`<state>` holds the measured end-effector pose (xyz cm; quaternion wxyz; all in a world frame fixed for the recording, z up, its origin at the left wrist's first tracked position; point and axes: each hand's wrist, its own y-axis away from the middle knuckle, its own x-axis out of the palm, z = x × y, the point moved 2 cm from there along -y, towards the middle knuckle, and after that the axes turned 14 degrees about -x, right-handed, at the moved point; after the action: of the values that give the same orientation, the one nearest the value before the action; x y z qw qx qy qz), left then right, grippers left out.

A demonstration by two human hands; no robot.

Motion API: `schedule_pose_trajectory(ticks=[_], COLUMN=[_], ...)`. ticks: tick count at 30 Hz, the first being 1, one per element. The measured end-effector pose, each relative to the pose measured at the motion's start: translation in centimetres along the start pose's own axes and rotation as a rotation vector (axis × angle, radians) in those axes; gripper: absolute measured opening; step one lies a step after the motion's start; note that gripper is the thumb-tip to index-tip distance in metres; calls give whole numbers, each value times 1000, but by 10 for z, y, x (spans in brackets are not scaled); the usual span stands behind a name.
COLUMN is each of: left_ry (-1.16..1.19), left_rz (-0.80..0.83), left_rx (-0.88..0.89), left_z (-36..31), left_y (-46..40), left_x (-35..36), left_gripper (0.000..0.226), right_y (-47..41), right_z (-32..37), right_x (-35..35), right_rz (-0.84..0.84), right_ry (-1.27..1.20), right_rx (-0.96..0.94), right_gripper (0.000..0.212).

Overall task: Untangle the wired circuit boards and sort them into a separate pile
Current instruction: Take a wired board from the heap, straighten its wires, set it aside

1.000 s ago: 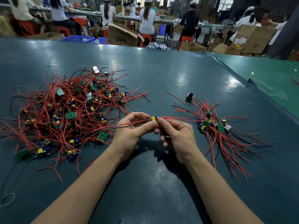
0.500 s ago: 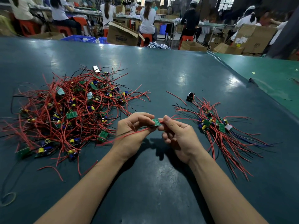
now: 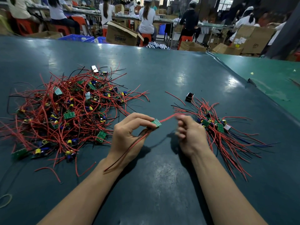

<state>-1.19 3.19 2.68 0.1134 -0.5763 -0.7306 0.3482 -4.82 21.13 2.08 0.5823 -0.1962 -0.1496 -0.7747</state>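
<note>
A big tangled pile of small green circuit boards with red and black wires lies on the left of the dark table. A smaller sorted pile lies on the right. My left hand pinches one green circuit board between thumb and fingertips; its wires hang down past my wrist. A red wire runs from the board to my right hand, which is blurred, its fingers curled around that wire.
A small black component lies beside the sorted pile. Loose red wire pieces lie near the front left, and a rubber band at the left edge. A green table adjoins on the right. People sit at benches behind.
The board has come free of the big pile. My hands have moved apart, the right one sliding to the right along the red wire.
</note>
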Motion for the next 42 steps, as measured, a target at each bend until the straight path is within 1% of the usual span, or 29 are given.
schedule_pose_trajectory(ticks=[1,2,3,5,7,8,9,11,15,19,23,27,30,32,33,34,35,36,37,38,40,41,42], left_ry=[12,19,14,-27,-68,-82,-89,-89,-58,-16,9,0,-3,3,28,88,188,302,401,479,563,575,585], left_rz=[-35,-68,-97,-118,-51,-2,40,88,61,47,34,-2,-9,-4,-9,-23,-48,-84,-124,-155,-162,-136,-94], left_rx=[-7,-13,-11,20,66,84,94,94,79,80,94,118,152,155,121,37,-103,-264,-403,-498,-585,-603,-617], left_z=[0,1,1,0,-2,-3,-3,-3,-5,-6,-10,-10,-12,-12,-11,-9,-7,-3,0,3,6,7,6], left_y=[-1,-2,-3,-2,1,2,3,4,3,1,3,3,4,4,3,2,0,-2,-4,-5,-7,-7,-6], left_x=[-2,-4,-6,-6,-2,0,3,5,5,3,4,1,0,2,3,3,2,1,0,0,-2,-2,-1], left_gripper=[13,13,13,12,10,10,9,9,8,13,14,15,15,15,16,17,19,21,23,23,22,22,23], right_y=[-5,-7,-6,5,18,22,23,20,12,3,-2,1,3,3,3,3,2,3,4,8,20,27,34], right_z=[4,7,7,0,-8,-11,-12,-12,-8,-1,1,1,0,0,1,2,3,4,3,0,-9,-14,-19], right_x=[-5,-9,-9,-1,12,16,17,15,8,0,-6,-5,-4,-5,-7,-10,-13,-13,-11,-6,7,14,19], right_rz=[-50,-54,-9,194,392,432,430,360,214,36,-150,-190,-224,-273,-305,-334,-344,-319,-250,-132,232,435,600], right_ry=[-78,-108,-74,76,153,157,161,176,154,98,61,84,69,-11,-71,-133,-171,-161,-102,-21,181,328,467], right_rx=[7,14,26,87,136,127,97,31,-71,-119,-243,-356,-364,-362,-357,-350,-343,-334,-318,-292,-262,-294,-341], right_gripper=[19,19,20,25,30,29,26,21,26,24,34,40,43,45,47,49,50,51,52,53,51,44,35])
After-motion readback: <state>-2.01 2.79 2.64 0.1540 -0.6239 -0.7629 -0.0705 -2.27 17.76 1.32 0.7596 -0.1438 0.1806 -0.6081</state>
